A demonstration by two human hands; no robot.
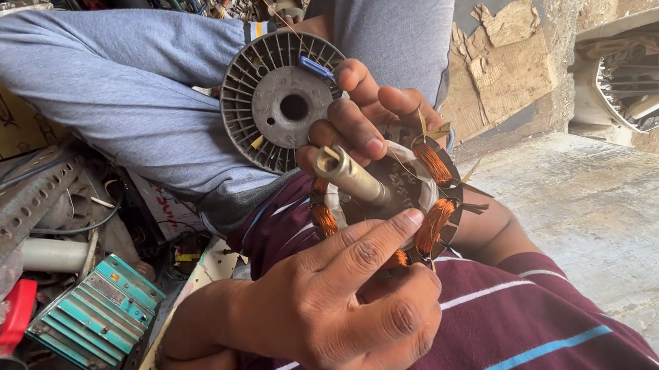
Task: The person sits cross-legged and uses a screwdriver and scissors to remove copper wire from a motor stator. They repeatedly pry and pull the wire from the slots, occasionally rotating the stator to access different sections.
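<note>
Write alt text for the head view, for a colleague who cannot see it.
Two bare hands hold a round motor stator with copper-orange wire coils and a metal shaft through its centre: the left hand lays its index finger across the rim, the right hand grips the far side. Behind sits a grey ribbed metal spool; a teal finned block lies at left.

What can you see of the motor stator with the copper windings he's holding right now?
The motor stator is a round, dark metal ring carrying several orange copper wire coils around its rim, with yellowish insulating strips poking out. A pale metal shaft sticks up through its centre, tilted toward the camera. It is held above the lap, facing up. The right hand grips its far edge, fingers curled by the shaft; the left hand holds the near edge, forefinger laid across its face. Its underside is hidden.
</note>
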